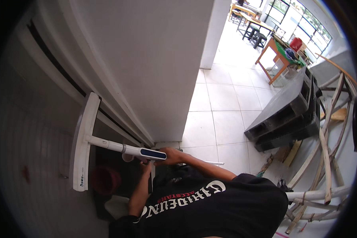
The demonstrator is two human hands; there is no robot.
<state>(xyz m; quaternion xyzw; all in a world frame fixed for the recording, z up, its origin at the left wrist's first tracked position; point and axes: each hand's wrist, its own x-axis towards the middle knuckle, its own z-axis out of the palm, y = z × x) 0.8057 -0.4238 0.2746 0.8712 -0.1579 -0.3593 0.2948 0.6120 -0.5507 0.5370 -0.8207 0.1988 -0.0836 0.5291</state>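
Note:
Both of my hands are on a white squeegee with a long, wide head and a short handle that has a dark blue panel. My right hand wraps round the end of the handle. Just below the handle, my left hand grips its underside, its fingers partly hidden. The squeegee's head stands off to the left, close to a tiled wall in shadow. I cannot tell whether its blade touches the wall.
A white wall and door frame rise ahead. Below the squeegee sits a red bucket in the dark. Black plastic pallets lean at the right, beside bare wooden branches. Farther off, a wooden table stands on white floor tiles.

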